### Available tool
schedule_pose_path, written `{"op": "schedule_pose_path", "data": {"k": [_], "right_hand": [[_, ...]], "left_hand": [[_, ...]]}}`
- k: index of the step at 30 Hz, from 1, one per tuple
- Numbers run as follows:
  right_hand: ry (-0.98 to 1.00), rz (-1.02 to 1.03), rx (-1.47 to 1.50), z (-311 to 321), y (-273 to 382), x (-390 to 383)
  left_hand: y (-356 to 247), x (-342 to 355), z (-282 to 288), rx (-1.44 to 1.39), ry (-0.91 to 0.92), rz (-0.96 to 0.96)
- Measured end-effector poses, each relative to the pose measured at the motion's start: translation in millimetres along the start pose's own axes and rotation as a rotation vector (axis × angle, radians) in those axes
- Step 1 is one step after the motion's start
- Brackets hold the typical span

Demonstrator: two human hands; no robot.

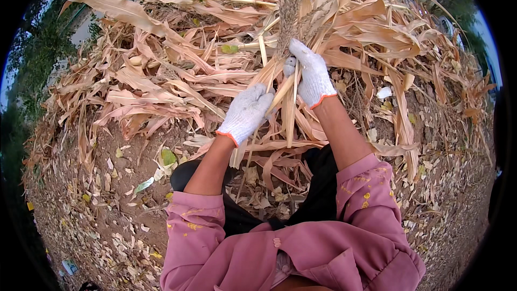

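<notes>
Both my hands wear white knit gloves with orange cuffs. My right hand [311, 73] is closed round an upright bundle of dry corn stalks [291, 16], with feathery tassels and pale leaves fanning out above it. My left hand [245, 110] sits lower and to the left, gripping the straw-coloured lower leaves and stalks [278, 94] of the same bundle. Loose husk-like leaves hang down below both hands, and parts of my fingers are hidden among them.
A wide heap of dry corn leaves [151, 64] surrounds my hands. Dirt strewn with leaf litter [118, 194] lies nearer, around my dark-trousered legs [312, 183]. Grey pavement [86, 29] and green trees [43, 37] show beyond the heap.
</notes>
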State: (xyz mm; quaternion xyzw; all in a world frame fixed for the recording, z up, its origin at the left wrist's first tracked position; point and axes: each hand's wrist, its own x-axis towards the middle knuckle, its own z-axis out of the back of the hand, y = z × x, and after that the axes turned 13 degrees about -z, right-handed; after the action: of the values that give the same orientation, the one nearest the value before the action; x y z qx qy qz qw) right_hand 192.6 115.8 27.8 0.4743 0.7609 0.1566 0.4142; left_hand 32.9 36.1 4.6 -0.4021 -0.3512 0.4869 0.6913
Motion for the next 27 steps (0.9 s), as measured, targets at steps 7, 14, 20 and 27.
{"op": "schedule_pose_path", "data": {"k": [7, 14, 20, 27], "right_hand": [[-0.023, 0.005, -0.078, 3, -6, 4], [0.003, -0.056, -0.223, -5, -29, -14], [0.035, 0.008, -0.322, -9, -29, -18], [0.004, -0.028, -0.301, -17, -34, -29]], "left_hand": [[-5, 1, 0, -0.105, -0.151, 0.151], [-18, 3, 5, -0.345, -0.205, 0.217], [-18, 2, 9, -0.417, -0.224, 0.243], [-12, 3, 19, -0.363, -0.309, 0.126]]}}
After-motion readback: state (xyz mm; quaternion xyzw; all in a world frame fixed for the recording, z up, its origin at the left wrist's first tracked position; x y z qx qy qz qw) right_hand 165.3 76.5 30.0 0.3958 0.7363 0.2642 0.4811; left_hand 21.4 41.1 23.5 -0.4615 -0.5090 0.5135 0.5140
